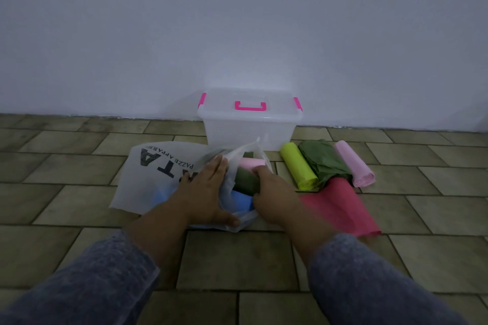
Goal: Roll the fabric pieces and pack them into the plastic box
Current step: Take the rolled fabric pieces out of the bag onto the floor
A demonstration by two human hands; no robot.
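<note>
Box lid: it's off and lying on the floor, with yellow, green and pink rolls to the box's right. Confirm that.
Wrong about the lid: the head view shows it closed on the box. The yellow roll, green roll and pink roll do lie to its right.

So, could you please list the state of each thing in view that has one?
Box: lid shut, nothing seen inside.
Bag: lying open on the floor.
Dark green roll: in the bag's mouth, gripped by the right hand.
Left hand: flat, holding the bag open.
Yellow roll: rolled.
Green fabric: loosely bunched.
Pink roll: rolled.
Red fabric: partly unrolled.
</note>
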